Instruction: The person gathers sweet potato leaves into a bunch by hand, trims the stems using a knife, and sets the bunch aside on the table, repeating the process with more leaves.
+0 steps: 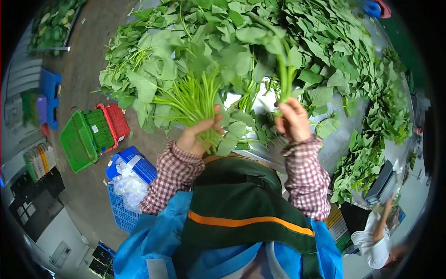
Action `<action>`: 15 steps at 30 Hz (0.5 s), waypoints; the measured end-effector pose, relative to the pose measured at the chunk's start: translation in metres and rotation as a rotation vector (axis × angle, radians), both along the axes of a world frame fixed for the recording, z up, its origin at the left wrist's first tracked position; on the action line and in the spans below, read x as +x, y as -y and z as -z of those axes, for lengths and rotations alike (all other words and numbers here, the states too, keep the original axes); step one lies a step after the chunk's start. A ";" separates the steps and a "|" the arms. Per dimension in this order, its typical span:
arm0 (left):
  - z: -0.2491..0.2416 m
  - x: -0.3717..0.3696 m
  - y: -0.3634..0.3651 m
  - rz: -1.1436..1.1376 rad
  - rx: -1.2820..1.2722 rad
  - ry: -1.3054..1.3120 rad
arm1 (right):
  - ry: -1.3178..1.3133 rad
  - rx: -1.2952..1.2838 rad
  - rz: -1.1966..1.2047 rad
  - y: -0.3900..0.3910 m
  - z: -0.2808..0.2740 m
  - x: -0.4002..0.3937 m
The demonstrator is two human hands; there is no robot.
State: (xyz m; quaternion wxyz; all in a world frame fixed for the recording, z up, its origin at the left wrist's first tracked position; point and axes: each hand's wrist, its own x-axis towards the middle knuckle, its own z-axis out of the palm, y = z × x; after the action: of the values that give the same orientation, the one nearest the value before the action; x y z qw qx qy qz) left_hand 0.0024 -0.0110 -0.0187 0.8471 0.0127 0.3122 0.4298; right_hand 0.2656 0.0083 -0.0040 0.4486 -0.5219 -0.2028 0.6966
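My left hand (197,132) is closed around a thick bunch of leafy greens (194,98). The cut stems poke out below the fist, and the leaves fan out above it. To the right, my right hand (293,120) pinches a few leafy stems (286,76) upright, their tops smeared by motion. Both hands are over the near edge of a metal table (331,151). Beyond and around them, a broad heap of loose leafy greens (325,51) covers much of that table, with scattered leaves lying between the hands.
On the floor at left sit green baskets (76,142), a red basket (117,123) and a blue crate (121,211) with clear plastic bags (130,188). A person in a white top (374,239) is at the lower right, near a grey device (380,183).
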 end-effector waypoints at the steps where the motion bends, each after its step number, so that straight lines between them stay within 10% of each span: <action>1: -0.002 -0.001 -0.001 0.000 0.005 -0.031 | 0.146 -0.076 -0.033 0.002 0.016 0.015; 3: -0.015 0.005 -0.002 -0.014 -0.042 -0.215 | 0.539 -0.286 -0.149 0.007 0.014 0.021; 8: -0.025 0.028 0.005 -0.050 0.119 -0.457 | 0.588 0.295 0.242 0.035 -0.019 -0.021; 10: -0.025 0.051 0.009 -0.079 0.227 -0.499 | 1.138 0.512 -0.105 0.039 -0.020 -0.048; 15: -0.013 0.058 0.004 -0.062 0.327 -0.477 | 0.930 0.482 -0.340 0.040 -0.038 -0.065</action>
State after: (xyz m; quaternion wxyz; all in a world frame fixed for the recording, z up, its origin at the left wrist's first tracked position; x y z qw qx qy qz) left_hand 0.0608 -0.0149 -0.0059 0.7232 0.2401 0.4293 0.4848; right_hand 0.2006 -0.0317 0.0339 0.2999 -0.6169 -0.6149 0.3891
